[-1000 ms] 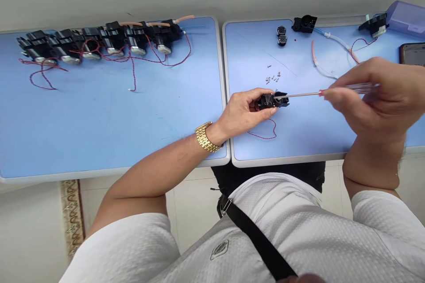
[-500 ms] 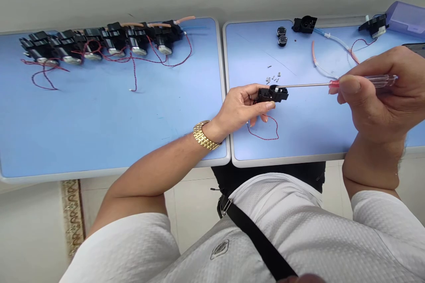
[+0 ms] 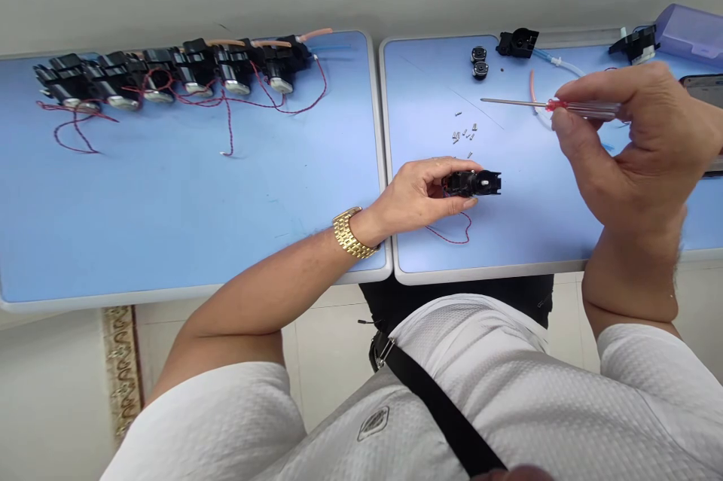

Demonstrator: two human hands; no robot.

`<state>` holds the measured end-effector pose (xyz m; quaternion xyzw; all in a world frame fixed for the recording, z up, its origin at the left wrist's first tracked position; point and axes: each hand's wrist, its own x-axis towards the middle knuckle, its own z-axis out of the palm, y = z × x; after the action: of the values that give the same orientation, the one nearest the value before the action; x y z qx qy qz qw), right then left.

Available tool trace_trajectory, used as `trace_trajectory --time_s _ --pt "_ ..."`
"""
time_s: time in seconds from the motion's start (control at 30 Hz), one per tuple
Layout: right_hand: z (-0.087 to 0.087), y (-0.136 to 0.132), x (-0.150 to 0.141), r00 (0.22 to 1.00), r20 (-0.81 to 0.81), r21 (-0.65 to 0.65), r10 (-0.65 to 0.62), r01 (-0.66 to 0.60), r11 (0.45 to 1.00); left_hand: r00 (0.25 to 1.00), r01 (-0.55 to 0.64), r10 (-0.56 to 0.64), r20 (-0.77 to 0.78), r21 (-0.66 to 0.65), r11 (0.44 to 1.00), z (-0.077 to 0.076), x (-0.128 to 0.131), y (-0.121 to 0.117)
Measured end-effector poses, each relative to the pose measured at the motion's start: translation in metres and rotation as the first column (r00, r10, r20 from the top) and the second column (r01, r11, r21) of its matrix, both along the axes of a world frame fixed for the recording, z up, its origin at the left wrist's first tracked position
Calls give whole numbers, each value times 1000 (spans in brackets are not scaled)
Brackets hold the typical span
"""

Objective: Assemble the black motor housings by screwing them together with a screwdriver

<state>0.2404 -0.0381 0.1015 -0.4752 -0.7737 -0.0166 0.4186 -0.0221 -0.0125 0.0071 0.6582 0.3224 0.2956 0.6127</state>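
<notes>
My left hand [image 3: 421, 195] grips a small black plastic housing [image 3: 471, 182] in its fingertips, above the blue tabletop. A twisted red wire [image 3: 450, 235] loops from under that hand onto the table. My right hand [image 3: 638, 142] is raised to the right, pinching a screwdriver [image 3: 556, 105] with a clear handle, a red collar and a thin steel shaft. The shaft points left and its tip is well away from the housing. Several tiny steel screws [image 3: 464, 133] lie on the table beyond my left hand.
Two blue tables [image 3: 197, 202] with grey rims meet at a narrow gap. Several assembled black motor units [image 3: 169, 71] with red wires line the left table's far edge. A black housing [image 3: 517, 43], small round parts [image 3: 480, 62], tubing [image 3: 556, 65], a phone [image 3: 700, 89] and a purple box [image 3: 692, 33] lie farther right.
The screwdriver has lifted away from the housing, moving up and to the far side with my right hand. My left hand has shifted slightly right and turned the housing.
</notes>
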Motion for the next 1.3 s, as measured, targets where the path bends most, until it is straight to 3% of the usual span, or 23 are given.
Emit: trace_trajectory --time_s 0.17,0.4,0.87,1.3 --pt "-9 7 3 998 35 -12 61 -61 998 998 49 -40 -41 239 970 -4 -2 2" --pt "-32 25 13 997 58 -163 -55 64 985 987 148 -155 -34 548 823 -10 1 -7" --pt "-51 36 11 997 -28 -286 71 -76 955 979 199 -146 -140 532 823 -7 2 -8" --pt "-58 40 13 998 28 -386 60 -45 921 983 184 -135 -128 546 818 -11 2 -8"
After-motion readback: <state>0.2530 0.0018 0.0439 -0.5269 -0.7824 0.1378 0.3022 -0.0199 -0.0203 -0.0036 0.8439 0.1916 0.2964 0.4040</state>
